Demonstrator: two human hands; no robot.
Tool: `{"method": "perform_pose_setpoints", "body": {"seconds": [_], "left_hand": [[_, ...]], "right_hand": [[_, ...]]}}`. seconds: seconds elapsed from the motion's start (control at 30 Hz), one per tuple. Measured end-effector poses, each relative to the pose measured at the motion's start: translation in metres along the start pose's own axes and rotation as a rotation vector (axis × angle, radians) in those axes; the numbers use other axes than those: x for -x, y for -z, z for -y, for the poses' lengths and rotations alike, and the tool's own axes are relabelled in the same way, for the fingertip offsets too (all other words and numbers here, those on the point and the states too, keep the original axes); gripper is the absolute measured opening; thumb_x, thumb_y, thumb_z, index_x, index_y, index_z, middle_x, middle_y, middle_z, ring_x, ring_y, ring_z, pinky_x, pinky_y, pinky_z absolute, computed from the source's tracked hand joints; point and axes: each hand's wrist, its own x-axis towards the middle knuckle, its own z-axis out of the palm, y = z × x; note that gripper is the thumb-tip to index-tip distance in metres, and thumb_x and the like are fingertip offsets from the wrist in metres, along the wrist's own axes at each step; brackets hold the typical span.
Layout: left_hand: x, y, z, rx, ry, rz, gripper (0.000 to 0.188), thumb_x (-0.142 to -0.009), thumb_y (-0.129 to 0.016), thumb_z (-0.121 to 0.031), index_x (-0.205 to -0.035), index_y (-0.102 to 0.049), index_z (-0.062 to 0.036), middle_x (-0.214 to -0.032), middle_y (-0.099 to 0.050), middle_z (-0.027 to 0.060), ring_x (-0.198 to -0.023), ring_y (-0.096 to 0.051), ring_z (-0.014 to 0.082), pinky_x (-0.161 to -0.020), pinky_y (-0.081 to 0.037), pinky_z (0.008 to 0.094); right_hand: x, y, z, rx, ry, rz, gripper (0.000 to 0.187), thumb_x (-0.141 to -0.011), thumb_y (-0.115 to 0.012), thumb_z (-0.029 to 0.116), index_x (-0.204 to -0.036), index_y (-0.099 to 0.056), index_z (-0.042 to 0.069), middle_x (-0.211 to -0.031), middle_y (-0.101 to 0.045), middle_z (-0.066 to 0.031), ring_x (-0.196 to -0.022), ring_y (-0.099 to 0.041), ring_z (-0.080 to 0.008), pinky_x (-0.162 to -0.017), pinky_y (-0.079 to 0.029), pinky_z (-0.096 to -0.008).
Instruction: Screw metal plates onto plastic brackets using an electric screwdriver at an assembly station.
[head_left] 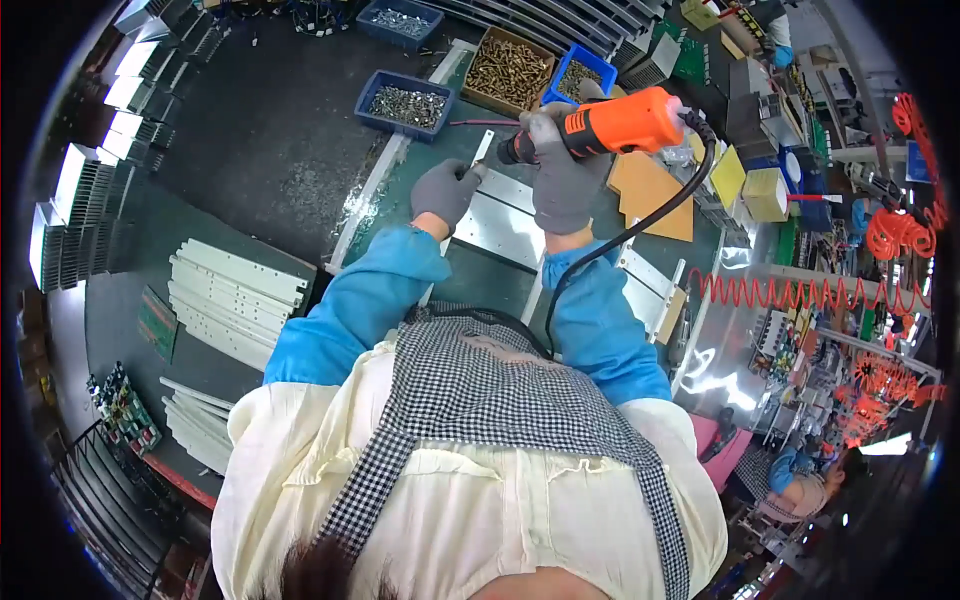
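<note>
My right hand [566, 185], in a grey glove, is wrapped round an orange and black power screwdriver [622, 122]. The tool lies nearly level, its dark nose pointing left and its black cable running back over my right sleeve. My left hand [445, 194], gloved too, is closed on a narrow metal strip [484, 147] just left of the tool's nose. Beneath and between both hands, silvery metal panels [497, 236] lie on the green work surface [507, 283]. Whether the tool's tip touches anything is hidden.
Beyond my hands stand a blue-grey bin of small fasteners [409, 127], a cardboard box of brass-coloured screws [508, 96] and a bright blue bin [603, 66]. Brown cardboard [655, 207] lies right. White perforated metal strips [228, 301] are stacked left. Another person [800, 488] sits far right.
</note>
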Motion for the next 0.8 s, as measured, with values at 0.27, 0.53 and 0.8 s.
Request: {"method": "perform_pose_setpoints", "body": {"seconds": [0.27, 0.53, 0.8], "left_hand": [[0.001, 0.0, 0.001, -0.023, 0.006, -0.003, 0.049, -0.087, -0.063, -0.054, -0.103, -0.071, -0.009, -0.095, -0.072, 0.014, -0.093, -0.067, 0.0347, -0.079, -0.05, 0.0427], [-0.006, -0.013, 0.015, 0.036, -0.011, -0.031, 0.05, -0.086, -0.063, -0.054, -0.107, -0.071, -0.0096, -0.096, -0.072, 0.0134, -0.093, -0.067, 0.0334, -0.081, -0.051, 0.0411], [-0.001, -0.009, 0.005, 0.048, -0.078, -0.007, 0.048, -0.086, -0.063, -0.05, -0.106, -0.07, -0.0074, -0.096, -0.071, 0.0155, -0.094, -0.067, 0.0347, -0.082, -0.05, 0.0421]], "right_hand": [[-0.008, -0.01, 0.027, 0.132, -0.08, 0.134, 0.048, -0.08, -0.073, 0.003, -0.123, -0.051, 0.003, -0.082, -0.064, -0.0017, -0.069, -0.061, -0.0094, -0.063, -0.052, -0.0268], [-0.039, -0.016, -0.005, 0.152, -0.167, 0.403, 0.061, -0.079, -0.075, 0.008, -0.132, -0.047, 0.004, -0.087, -0.063, -0.0018, -0.071, -0.059, -0.0093, -0.064, -0.05, -0.026], [-0.033, -0.017, -0.004, 0.193, -0.093, 0.316, 0.043, -0.078, -0.077, 0.016, -0.113, -0.055, 0.004, -0.079, -0.06, -0.0016, -0.063, -0.057, -0.0091, -0.055, -0.048, -0.0269]]}}
